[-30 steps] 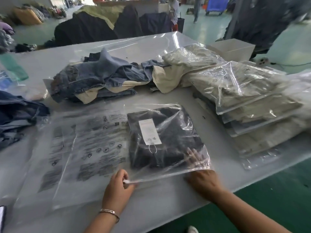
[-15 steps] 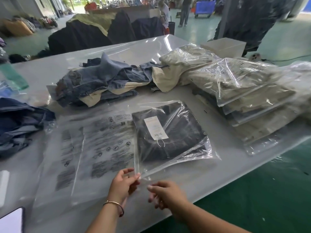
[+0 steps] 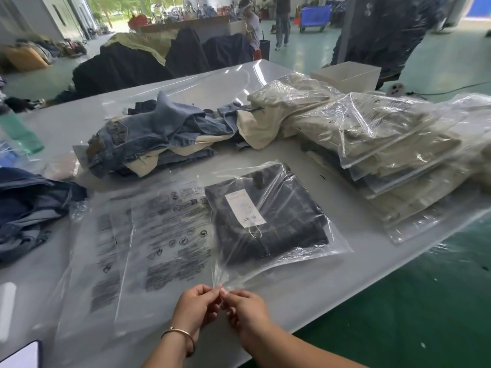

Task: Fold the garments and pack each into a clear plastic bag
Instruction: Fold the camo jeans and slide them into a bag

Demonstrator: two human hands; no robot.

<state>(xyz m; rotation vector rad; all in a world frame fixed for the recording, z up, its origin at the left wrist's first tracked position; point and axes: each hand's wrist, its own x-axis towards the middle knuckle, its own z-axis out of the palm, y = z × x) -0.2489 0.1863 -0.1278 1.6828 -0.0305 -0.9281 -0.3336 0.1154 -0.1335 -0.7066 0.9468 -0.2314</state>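
left hand (image 3: 195, 305), right hand (image 3: 245, 306) pinch clear bag (image 3: 305, 257) corner; dark garment (image 3: 268, 221) inside.

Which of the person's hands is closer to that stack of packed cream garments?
Right. The right hand pinches the bag's near corner on the side toward the stack of packed cream garments; the left hand, touching it, sits farther away.

Green floor (image 3: 438, 309), white table (image 3: 305, 301), daylight from an open doorway (image 3: 111, 11), blue cart (image 3: 314, 15) behind.
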